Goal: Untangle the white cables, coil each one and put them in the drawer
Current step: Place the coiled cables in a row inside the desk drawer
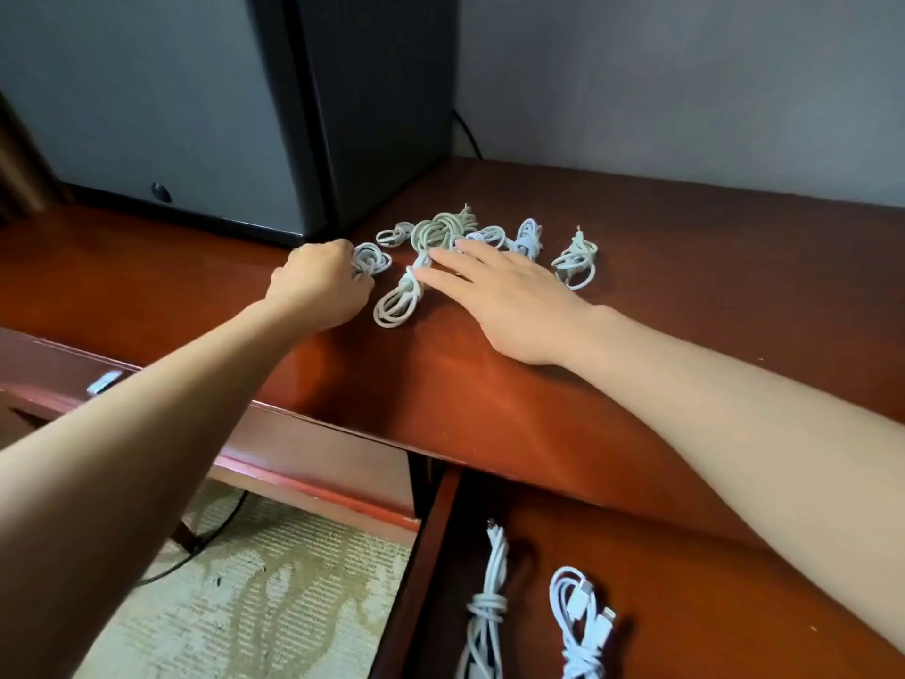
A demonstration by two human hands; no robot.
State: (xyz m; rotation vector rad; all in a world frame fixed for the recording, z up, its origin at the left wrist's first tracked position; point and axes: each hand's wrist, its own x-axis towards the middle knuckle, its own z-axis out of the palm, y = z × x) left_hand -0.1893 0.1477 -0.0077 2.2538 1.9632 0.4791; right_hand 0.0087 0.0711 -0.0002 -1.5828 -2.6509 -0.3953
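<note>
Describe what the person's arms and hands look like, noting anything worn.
The left forearm and right forearm are bare, with no sleeve in view. The left hand and right hand are ungloved; no ring, watch or bracelet shows on either.

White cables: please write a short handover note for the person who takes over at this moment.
Left hand: fingers curled round a small coil at the left edge of the pile.
Right hand: flat, straight fingers touching a long looped cable.
On the desk: a cluster of white cables; a separate coil lies to the right.
Done: a knotted bundle and a loose coil lie in the open drawer.
Left: untangle and coil whatever needs it, then move all desk cables into the drawer.
</note>
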